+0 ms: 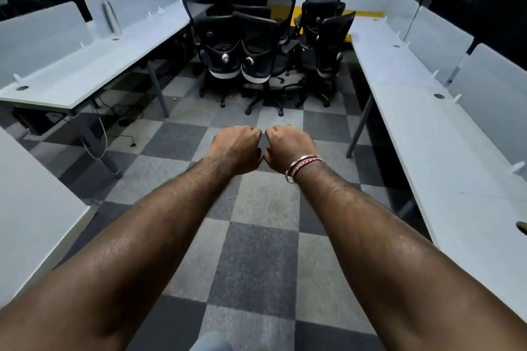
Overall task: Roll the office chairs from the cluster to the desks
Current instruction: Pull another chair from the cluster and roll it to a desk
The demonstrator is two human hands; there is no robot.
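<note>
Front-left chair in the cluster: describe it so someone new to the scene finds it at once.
Look down the checkered-carpet aisle between the two rows of white desks to the cluster of black chairs at the far end. The front-left chair stands nearest the left desk, its back turned to the camera. It is the leftmost of the two front chairs that stand side by side with white bands across their lower backs.

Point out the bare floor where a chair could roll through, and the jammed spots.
Bare: the checkered grey carpet aisle between the long white left desk and long white right desk. Crowded: the far end, where the black mesh office chairs stand bunched. Loose cables clutter the floor under the left desk.
</note>
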